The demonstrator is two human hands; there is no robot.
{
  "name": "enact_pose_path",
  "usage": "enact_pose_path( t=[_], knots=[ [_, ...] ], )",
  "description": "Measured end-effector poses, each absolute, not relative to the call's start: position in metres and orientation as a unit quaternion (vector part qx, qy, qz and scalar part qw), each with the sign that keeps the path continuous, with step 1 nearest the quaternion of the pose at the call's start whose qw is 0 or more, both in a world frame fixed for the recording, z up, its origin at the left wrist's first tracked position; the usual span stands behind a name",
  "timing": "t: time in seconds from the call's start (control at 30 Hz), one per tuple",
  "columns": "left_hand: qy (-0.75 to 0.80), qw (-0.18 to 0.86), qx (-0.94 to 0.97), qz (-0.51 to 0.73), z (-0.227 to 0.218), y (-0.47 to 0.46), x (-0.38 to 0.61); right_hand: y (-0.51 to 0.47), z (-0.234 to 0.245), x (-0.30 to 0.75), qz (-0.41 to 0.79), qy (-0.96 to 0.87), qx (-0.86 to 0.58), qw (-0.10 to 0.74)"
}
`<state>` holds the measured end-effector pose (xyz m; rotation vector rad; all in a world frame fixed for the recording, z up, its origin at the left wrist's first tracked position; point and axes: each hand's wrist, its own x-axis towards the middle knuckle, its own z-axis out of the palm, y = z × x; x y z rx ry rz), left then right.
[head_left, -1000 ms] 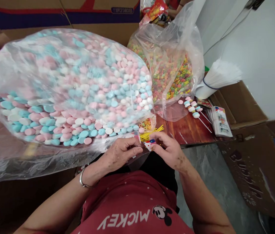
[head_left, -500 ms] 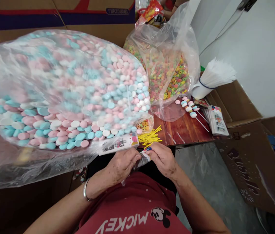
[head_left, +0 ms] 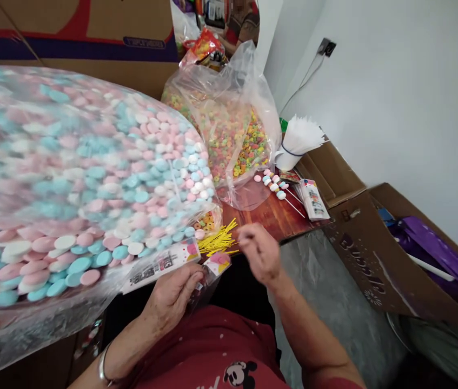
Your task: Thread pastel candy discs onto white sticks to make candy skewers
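At the near edge of the wooden surface (head_left: 253,213), a person's left hand (head_left: 172,300) pinches a printed clear bag (head_left: 218,263) just beside yellow ties (head_left: 216,240). The right hand (head_left: 261,251), blurred with fingers curled, hangs to the right; whether it grips anything cannot be told. Pink, white and blue sweets (head_left: 91,178) fill the left side.

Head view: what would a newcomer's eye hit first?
Likely the huge clear bag of pink, white and blue sweets, filling much of the left side. Just right of it, toward the back, sits a smaller clear bag of colourful rings. Nearer, bright yellow strips lie just beyond the left hand, which holds a clear printed packet; the right hand is apart from it.
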<state>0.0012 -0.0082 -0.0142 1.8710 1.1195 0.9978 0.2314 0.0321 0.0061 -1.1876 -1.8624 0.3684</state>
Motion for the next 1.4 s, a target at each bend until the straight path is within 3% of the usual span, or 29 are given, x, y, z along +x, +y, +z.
enact_pose_path(
  t=[0.07,0.13,0.23,0.33,0.47,0.6,0.67,0.8,1.07,1.4],
  knots=[
    [0.439,0.355,0.724,0.395,-0.014,-0.009,0.001,0.054,0.006,0.266,0.023,-0.690,-0.588,0.422],
    [0.435,0.345,0.729,0.401,-0.012,-0.008,-0.001,0.077,0.001,0.300,-0.084,-0.643,-0.687,0.328],
    [0.420,0.338,0.737,0.408,-0.010,-0.006,-0.003,0.102,-0.009,0.335,-0.131,-0.598,-0.778,0.142],
    [0.413,0.344,0.738,0.407,-0.010,-0.002,-0.007,0.107,-0.014,0.345,-0.137,-0.606,-0.780,0.077],
    [0.443,0.359,0.722,0.392,-0.008,0.003,-0.014,0.092,-0.007,0.350,-0.149,-0.625,-0.758,0.108],
    [0.470,0.372,0.704,0.380,-0.004,0.010,-0.021,0.066,0.017,0.346,-0.150,-0.720,-0.601,0.314],
    [0.472,0.371,0.703,0.381,-0.004,0.014,-0.024,0.053,0.033,0.336,-0.095,-0.771,-0.515,0.362],
    [0.472,0.372,0.699,0.388,-0.005,0.018,-0.028,0.037,0.057,0.310,-0.040,-0.837,-0.417,0.352],
    [0.472,0.416,0.680,0.376,-0.009,0.016,-0.030,0.043,0.062,0.298,-0.100,-0.877,-0.363,0.299],
    [0.444,0.579,0.585,0.354,-0.014,0.015,-0.031,0.047,0.065,0.303,-0.134,-0.880,-0.348,0.292]
  ],
)
